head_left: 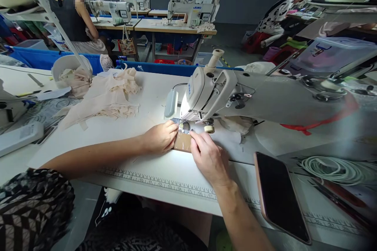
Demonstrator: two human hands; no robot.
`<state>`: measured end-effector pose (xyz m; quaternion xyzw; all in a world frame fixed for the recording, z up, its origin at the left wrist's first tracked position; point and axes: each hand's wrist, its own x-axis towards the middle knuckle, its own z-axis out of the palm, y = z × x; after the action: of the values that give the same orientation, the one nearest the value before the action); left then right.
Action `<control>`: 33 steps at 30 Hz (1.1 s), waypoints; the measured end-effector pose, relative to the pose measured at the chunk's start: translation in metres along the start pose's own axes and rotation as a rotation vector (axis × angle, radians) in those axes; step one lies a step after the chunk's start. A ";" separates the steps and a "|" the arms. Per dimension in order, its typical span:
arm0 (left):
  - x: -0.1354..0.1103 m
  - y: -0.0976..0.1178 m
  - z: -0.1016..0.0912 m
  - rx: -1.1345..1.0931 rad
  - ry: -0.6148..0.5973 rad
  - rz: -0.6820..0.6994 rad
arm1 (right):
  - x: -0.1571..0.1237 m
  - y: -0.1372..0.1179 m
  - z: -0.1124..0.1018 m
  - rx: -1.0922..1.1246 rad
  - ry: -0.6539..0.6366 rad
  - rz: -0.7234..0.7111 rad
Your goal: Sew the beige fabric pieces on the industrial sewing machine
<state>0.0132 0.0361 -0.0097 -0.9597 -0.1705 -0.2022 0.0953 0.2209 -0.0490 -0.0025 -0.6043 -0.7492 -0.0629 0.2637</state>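
A white sewing machine (203, 90) stands before me, its lit needle area and presser foot (184, 126) low over the bed. My left hand (161, 136) lies just left of the foot, fingers closed together at the plate. Right of it, my right hand (209, 156) has thumb and index finger pinched beside the foot. Whatever the fingertips hold is too small or hidden to make out. Between the hands is a tan, shiny plate (182, 142) on the machine bed.
Pale beige fabric pieces (103, 96) are piled at the left. A phone (281, 196) lies at the right, near coiled pale cord (332, 169) and dark scissors-like tools (341, 200). A printed ruler (165, 185) runs along the front edge. A person (75, 19) sits behind, at the left.
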 end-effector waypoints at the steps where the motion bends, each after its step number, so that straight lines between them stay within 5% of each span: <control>1: 0.000 0.000 0.000 -0.003 -0.001 0.001 | 0.000 0.000 0.000 0.002 -0.001 0.002; 8: 0.000 0.001 -0.002 -0.033 -0.001 0.001 | -0.002 -0.001 0.000 0.069 -0.040 0.064; 14: 0.000 -0.001 -0.004 -0.027 -0.004 0.007 | 0.024 0.015 -0.001 0.220 -0.028 0.248; 33: 0.003 -0.007 0.001 -0.070 -0.030 -0.053 | 0.031 0.017 0.005 0.302 0.005 0.307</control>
<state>0.0135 0.0438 -0.0085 -0.9604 -0.1903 -0.1962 0.0535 0.2312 -0.0156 0.0040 -0.6647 -0.6487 0.0897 0.3595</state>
